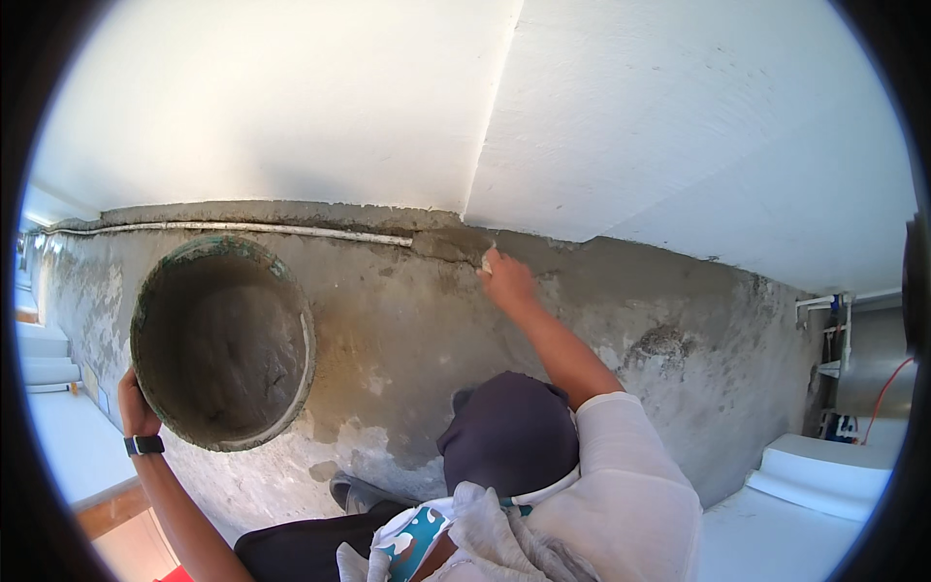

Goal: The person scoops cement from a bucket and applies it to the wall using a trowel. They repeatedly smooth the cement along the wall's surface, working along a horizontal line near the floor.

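My left hand [139, 405], with a dark watch on its wrist, grips the left side of a large round bucket [299, 388]. Dried grey mortar cakes the bucket's rim and inner wall, and its mouth faces up toward me. The fingers are partly hidden behind the bucket. My right hand is out of view. In front of me a co-worker in a dark cap [509, 436] and white shirt [630, 475] reaches out. That person's hand [509, 281] holds a small pale thing against the rough grey surface, at a damp cement strip [446, 242].
A thin white pipe [291, 230] runs along the edge of the white wall [320, 107] and ends near the damp strip. Patchy grey cement [388, 330] spreads around the co-worker. White ledges [824, 475] and pipework [834, 339] stand at the far right.
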Demonstrator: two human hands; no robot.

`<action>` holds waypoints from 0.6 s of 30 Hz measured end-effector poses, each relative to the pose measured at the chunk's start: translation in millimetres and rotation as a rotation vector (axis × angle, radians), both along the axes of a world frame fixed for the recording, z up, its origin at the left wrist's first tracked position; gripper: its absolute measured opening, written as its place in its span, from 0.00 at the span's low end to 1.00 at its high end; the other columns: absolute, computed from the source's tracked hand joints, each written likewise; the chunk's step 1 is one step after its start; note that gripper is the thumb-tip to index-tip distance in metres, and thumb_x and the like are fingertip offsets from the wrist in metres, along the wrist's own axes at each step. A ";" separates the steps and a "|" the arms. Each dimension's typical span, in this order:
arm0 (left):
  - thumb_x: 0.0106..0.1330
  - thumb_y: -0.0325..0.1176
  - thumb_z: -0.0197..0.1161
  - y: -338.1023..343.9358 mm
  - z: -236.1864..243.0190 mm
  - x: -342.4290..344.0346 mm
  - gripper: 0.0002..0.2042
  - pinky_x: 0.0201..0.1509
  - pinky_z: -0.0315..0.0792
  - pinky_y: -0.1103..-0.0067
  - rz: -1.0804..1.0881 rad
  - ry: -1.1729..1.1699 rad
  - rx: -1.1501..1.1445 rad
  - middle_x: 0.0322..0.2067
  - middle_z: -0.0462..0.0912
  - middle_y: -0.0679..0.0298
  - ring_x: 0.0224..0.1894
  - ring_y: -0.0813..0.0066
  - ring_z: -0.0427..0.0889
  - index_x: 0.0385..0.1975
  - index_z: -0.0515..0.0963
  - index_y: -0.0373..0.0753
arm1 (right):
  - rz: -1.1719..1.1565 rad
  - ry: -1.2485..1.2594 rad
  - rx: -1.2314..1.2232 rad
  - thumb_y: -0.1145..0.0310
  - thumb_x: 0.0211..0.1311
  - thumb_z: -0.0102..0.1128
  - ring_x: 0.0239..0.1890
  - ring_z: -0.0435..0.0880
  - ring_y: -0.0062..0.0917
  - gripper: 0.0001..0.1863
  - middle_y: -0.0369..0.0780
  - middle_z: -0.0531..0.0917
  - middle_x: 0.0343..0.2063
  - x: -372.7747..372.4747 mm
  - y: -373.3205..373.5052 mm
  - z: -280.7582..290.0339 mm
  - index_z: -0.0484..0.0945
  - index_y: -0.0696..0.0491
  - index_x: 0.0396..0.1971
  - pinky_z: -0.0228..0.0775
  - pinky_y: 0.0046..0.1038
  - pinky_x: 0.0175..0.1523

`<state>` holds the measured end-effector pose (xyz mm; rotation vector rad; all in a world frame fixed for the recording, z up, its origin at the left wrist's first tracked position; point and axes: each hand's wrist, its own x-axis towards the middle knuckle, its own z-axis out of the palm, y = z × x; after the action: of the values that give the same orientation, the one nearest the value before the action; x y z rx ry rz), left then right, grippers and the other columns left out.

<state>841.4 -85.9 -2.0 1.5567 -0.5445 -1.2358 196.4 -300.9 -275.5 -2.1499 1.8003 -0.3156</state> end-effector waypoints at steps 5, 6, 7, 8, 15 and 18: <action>0.79 0.31 0.41 1.4 -0.7 2.9 0.19 0.62 0.76 0.69 -0.032 0.097 -0.021 0.56 0.82 0.53 0.54 0.63 0.83 0.59 0.74 0.28 | -0.013 0.030 0.078 0.60 0.62 0.68 0.43 0.84 0.48 0.19 0.49 0.83 0.39 19.1 -6.0 -4.5 0.73 0.53 0.46 0.75 0.49 0.45; 0.79 0.31 0.41 2.5 -0.8 1.8 0.19 0.61 0.77 0.69 0.014 0.050 -0.001 0.56 0.82 0.53 0.54 0.63 0.83 0.59 0.74 0.28 | -0.006 0.028 0.061 0.60 0.62 0.68 0.42 0.84 0.48 0.19 0.49 0.84 0.38 21.8 -6.3 -5.7 0.73 0.53 0.46 0.75 0.49 0.45; 0.79 0.31 0.41 3.1 -0.8 0.1 0.19 0.61 0.77 0.68 -0.017 0.017 -0.005 0.56 0.82 0.53 0.54 0.63 0.83 0.59 0.74 0.28 | -0.029 0.018 0.081 0.60 0.62 0.69 0.42 0.84 0.48 0.19 0.49 0.84 0.38 23.6 -6.1 -7.1 0.73 0.53 0.46 0.75 0.49 0.45; 0.79 0.31 0.41 1.4 0.5 -1.1 0.19 0.61 0.77 0.68 -0.046 -0.019 -0.004 0.56 0.82 0.53 0.54 0.63 0.83 0.59 0.74 0.28 | -0.051 -0.002 0.085 0.60 0.61 0.69 0.42 0.84 0.48 0.19 0.49 0.84 0.37 24.9 -6.4 -8.2 0.73 0.53 0.46 0.75 0.48 0.45; 0.79 0.32 0.42 -1.8 8.4 -16.8 0.19 0.62 0.76 0.68 -0.010 0.041 -0.009 0.55 0.83 0.53 0.54 0.63 0.83 0.60 0.74 0.28 | -0.029 -0.050 0.003 0.60 0.60 0.70 0.42 0.84 0.48 0.19 0.49 0.84 0.37 29.3 -8.9 -10.9 0.72 0.53 0.45 0.75 0.48 0.45; 0.79 0.32 0.41 -1.3 10.3 -20.7 0.20 0.63 0.76 0.68 0.004 0.087 0.001 0.56 0.82 0.53 0.55 0.63 0.82 0.60 0.74 0.28 | 0.032 0.032 0.099 0.59 0.63 0.68 0.41 0.85 0.47 0.19 0.48 0.84 0.37 37.6 -9.7 -8.1 0.72 0.52 0.46 0.75 0.47 0.45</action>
<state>820.7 -87.2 8.4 1.4964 -0.4841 -1.2941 234.0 -310.6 -283.6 -2.1249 1.7585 -0.1814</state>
